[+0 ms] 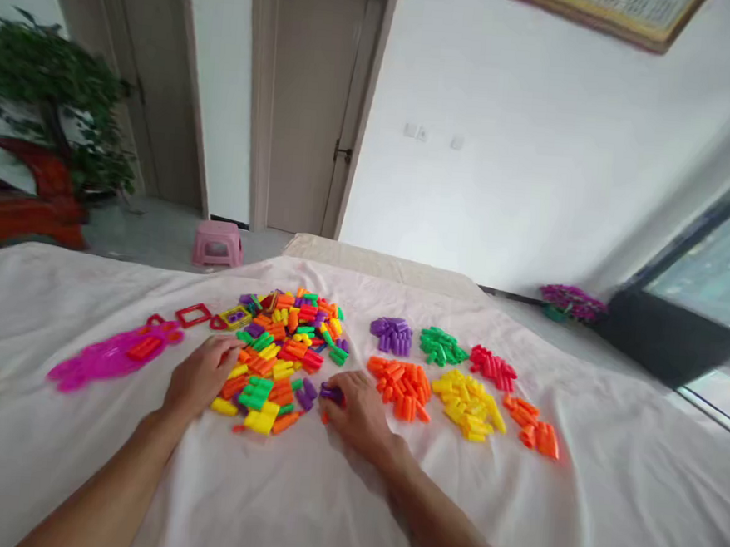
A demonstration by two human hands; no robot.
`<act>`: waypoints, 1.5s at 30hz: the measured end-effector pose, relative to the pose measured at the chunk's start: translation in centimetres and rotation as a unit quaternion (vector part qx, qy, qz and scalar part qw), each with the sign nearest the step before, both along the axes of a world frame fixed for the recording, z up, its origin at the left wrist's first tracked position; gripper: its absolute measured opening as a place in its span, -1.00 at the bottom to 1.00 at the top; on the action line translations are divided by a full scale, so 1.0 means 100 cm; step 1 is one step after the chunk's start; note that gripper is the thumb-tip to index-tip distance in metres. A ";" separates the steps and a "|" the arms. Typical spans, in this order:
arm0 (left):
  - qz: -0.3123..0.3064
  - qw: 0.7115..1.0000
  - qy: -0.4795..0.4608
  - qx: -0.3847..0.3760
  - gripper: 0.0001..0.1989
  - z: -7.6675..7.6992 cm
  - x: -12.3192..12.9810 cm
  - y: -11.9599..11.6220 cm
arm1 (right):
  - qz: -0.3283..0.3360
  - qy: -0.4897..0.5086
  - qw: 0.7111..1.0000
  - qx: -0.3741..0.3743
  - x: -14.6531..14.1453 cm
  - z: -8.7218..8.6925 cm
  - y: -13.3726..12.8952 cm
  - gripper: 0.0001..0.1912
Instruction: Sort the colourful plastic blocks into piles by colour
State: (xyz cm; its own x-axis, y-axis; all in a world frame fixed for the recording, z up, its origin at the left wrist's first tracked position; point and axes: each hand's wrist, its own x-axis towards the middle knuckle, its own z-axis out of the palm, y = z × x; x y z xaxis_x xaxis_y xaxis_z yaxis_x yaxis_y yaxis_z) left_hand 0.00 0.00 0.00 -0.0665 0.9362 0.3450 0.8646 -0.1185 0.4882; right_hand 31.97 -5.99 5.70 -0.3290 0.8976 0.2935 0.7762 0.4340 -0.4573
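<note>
A mixed heap of colourful plastic building pieces (288, 347) lies between my hands on the cloth-covered table. My left hand (207, 369) rests against the heap's left edge, its fingers loosely curved and apart, with no piece visible in them. At the heap's right side my right hand (359, 406) has its fingers closed around a purple building piece (332, 394), partly hidden by them. Right of that hand lie single-colour piles: purple pieces (391, 335), green pieces (442, 346), red pieces (493, 367), orange pieces (400, 386) and yellow pieces (468, 404).
More orange pieces (533, 427) lie at the far right. On the left are a flat pink plastic item (105, 359) and a red square frame (193, 315). The white tablecloth (274, 500) has wrinkles. Beyond the table stands a pink stool (218, 244).
</note>
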 end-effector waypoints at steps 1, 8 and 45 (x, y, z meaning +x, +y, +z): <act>0.002 1.000 0.000 0.004 -0.61 0.000 -0.001 0.000 | -0.003 0.001 1.000 -0.004 0.002 0.001 0.000 -0.86; 0.002 1.000 -0.006 0.012 -0.61 -0.003 -0.003 0.000 | 0.018 -0.036 0.999 -0.024 0.017 0.010 -0.005 -0.80; 0.000 1.000 -0.016 0.012 -0.62 0.004 0.001 -0.001 | -0.148 -0.011 0.989 0.015 0.073 0.035 0.102 -0.73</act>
State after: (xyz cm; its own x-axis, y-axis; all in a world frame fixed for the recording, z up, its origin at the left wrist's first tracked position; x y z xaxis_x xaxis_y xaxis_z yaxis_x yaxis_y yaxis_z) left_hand 0.12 -0.09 0.36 -0.0779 0.9277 0.3651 0.8491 -0.1302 0.5120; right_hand 39.27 4.22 9.24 -0.0601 0.9467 0.3164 0.8811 0.1993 -0.4289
